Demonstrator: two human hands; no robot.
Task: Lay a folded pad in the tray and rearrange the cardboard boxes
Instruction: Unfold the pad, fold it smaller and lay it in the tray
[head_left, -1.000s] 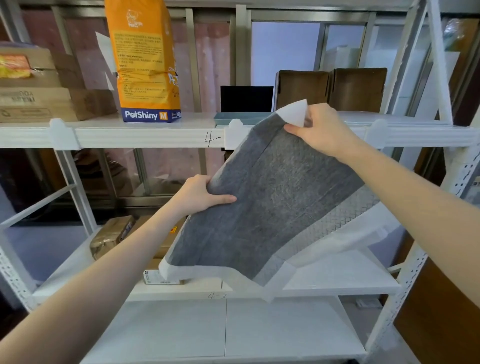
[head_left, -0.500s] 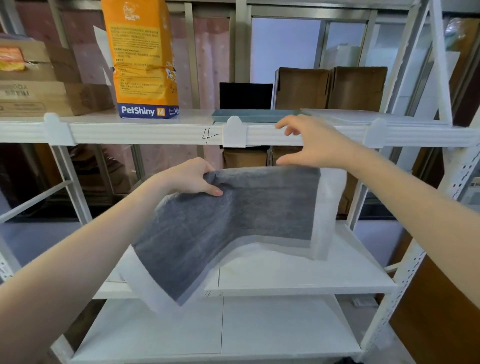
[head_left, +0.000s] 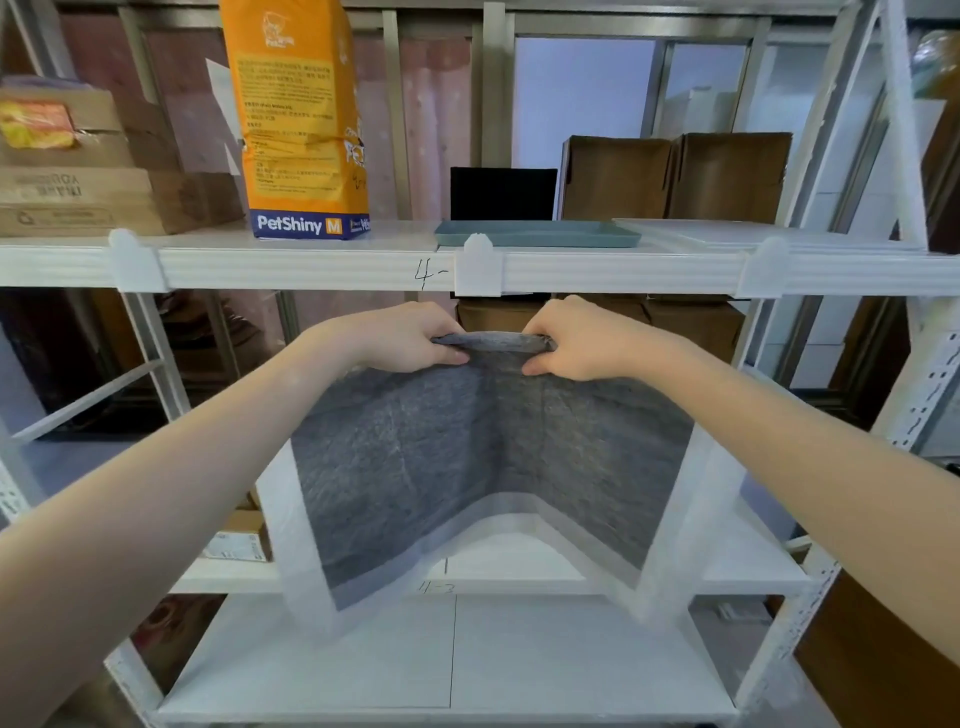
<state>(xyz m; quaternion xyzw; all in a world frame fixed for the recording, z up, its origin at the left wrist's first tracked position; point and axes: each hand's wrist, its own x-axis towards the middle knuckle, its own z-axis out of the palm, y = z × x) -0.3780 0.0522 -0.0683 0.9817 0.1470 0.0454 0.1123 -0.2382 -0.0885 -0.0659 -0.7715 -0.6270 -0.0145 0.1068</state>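
Observation:
A grey pad (head_left: 415, 467) with white borders hangs in front of the shelving, its two lower corners drooping apart. My left hand (head_left: 415, 338) and my right hand (head_left: 576, 343) pinch its bunched top edge close together, just below the upper shelf beam. A shallow blue-grey tray (head_left: 535, 236) lies on the upper shelf above my hands. Behind it stand two open brown cardboard boxes (head_left: 675, 176) and a black box (head_left: 503, 193).
An orange PetShiny bag (head_left: 304, 124) stands left of the tray, with stacked cardboard boxes (head_left: 78, 171) at the far left. A white flat tray (head_left: 753, 236) lies at the right. More boxes (head_left: 597, 317) sit on the middle shelf behind my hands. White shelf posts frame both sides.
My hands have come together at the pad's top edge and bunched it. The pad now hangs lower in front of me, spread out, with both lower corners drooping.

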